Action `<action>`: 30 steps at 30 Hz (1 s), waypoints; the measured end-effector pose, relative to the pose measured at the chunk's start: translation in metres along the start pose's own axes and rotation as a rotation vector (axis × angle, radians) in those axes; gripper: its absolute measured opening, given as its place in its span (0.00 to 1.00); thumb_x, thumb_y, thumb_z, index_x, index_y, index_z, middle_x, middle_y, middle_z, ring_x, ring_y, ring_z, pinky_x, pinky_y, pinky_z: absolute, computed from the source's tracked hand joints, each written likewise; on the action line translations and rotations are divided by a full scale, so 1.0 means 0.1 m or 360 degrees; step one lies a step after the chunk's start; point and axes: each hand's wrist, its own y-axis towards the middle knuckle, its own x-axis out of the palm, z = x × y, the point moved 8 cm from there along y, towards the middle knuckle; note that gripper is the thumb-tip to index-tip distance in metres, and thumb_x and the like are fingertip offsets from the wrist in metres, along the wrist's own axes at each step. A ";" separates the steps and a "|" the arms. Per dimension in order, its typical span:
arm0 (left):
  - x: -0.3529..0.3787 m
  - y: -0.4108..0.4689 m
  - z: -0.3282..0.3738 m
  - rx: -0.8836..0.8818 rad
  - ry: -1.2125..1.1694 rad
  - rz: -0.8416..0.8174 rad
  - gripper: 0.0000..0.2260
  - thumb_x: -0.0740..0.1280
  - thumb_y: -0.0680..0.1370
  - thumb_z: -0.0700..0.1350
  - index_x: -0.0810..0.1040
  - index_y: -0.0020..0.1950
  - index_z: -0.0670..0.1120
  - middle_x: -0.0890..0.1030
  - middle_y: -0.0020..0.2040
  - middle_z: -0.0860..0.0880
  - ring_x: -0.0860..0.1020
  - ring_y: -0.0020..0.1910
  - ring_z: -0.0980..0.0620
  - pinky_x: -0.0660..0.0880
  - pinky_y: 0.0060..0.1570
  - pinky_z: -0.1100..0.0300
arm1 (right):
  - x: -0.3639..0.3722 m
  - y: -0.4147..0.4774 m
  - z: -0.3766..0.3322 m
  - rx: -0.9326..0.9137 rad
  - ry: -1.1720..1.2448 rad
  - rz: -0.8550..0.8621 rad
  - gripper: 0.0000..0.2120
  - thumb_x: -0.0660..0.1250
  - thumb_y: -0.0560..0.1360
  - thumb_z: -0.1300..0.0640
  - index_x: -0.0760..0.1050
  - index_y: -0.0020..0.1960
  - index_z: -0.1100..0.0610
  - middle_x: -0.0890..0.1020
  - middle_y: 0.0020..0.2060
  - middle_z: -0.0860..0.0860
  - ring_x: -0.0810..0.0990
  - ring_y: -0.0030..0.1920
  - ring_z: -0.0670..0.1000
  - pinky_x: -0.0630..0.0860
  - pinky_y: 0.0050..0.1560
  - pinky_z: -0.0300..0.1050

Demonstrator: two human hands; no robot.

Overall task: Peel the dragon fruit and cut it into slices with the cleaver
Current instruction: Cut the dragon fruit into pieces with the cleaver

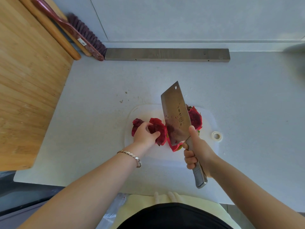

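Far left on the tabletop: 1 big wooden board, w/ 1 wooden rod and 1 red-handled brush lying along its far edge. Just right of the brush, 1 grey wooden bar lies along the back wall. Nearer the person, 1 white cutting board carries the dragon fruit, cut into red-fleshed pieces: 3 for sure, poss. 4, since the left hand covers the gap btw the two leftmost lumps. That hand, 1 bracelet on its wrist, is curled down over the fruit, fingers tucked on top and thumb pressed into the near side of the piece next to the blade, so it grips it. Just right of it, touching or not (can't tell), 1 cleaver stands tilted w/ its flat face toward the camera, tip pointing away, juice smears on the steel. A small pink piece pokes out under its heel and another piece sits behind it on the right. The right hand is wrapped tight round the steel handle, thumb stretched up along the blade's base. Right of that hand, 1 small white ring at the cutting board's edge; tape roll or part of the board, can't tell. Fruit lies btw the two hands, mostly under and beside the left one
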 end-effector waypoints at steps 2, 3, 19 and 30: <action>0.01 -0.01 0.02 0.0018 0.0009 -0.0009 0.14 0.70 0.72 0.37 0.74 0.57 0.40 0.71 0.39 0.54 0.77 0.52 0.39 0.77 0.53 0.44 | -0.03 -0.02 -0.08 -0.0054 -0.0105 0.0044 0.28 0.49 0.75 0.32 0.60 0.35 0.56 0.62 0.23 0.49 0.59 0.21 0.47 0.61 0.21 0.36; 0.01 -0.01 0.03 0.0031 0.0022 -0.0010 0.14 0.70 0.72 0.37 0.74 0.57 0.40 0.72 0.39 0.52 0.78 0.53 0.38 0.77 0.54 0.44 | -0.04 -0.03 -0.11 -0.0076 -0.0166 0.0058 0.27 0.49 0.75 0.32 0.60 0.35 0.56 0.62 0.22 0.49 0.59 0.21 0.47 0.61 0.22 0.36; 0.04 0.04 0.02 0.0050 0.0134 -0.0040 0.15 0.70 0.72 0.39 0.74 0.58 0.42 0.81 0.51 0.40 0.80 0.51 0.38 0.76 0.54 0.46 | 0.05 0.06 -0.18 -0.0187 -0.0581 0.0066 0.27 0.49 0.77 0.35 0.58 0.31 0.56 0.61 0.20 0.49 0.58 0.18 0.47 0.61 0.22 0.35; 0.05 0.03 0.06 0.0090 0.0210 -0.0054 0.14 0.69 0.73 0.39 0.73 0.57 0.43 0.80 0.52 0.43 0.79 0.51 0.40 0.76 0.53 0.50 | 0.00 0.09 -0.12 -0.0247 -0.0728 0.0123 0.27 0.50 0.78 0.37 0.60 0.30 0.57 0.63 0.21 0.50 0.60 0.18 0.46 0.62 0.23 0.36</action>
